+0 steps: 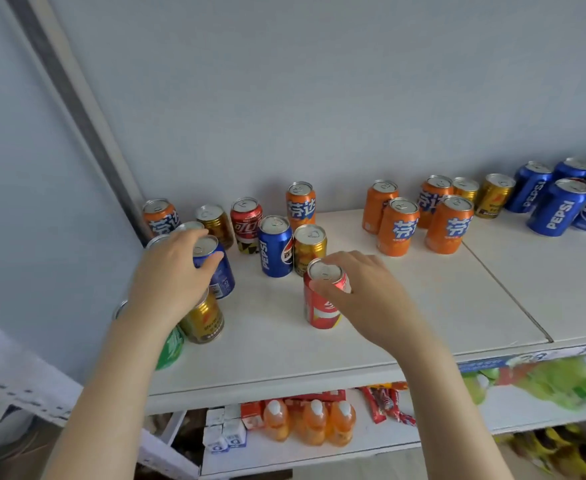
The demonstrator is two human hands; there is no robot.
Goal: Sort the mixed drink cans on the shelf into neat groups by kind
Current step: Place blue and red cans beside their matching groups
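Right now both hands are busy on the white shelf (423, 306). The left hand (170, 275) curls over a blue Pepsi can (224, 275) in the mixed cluster at the left. The right hand (367, 292) grips the top of a red Coca-Cola can (321, 310) standing alone near the front. Orange Fanta cans (397, 228) and more Pepsi cans (558, 209) are grouped farther right.

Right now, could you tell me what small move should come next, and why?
Probably lift the red cola can the right hand grips and set it beside the other red can at the back; the two stand apart.
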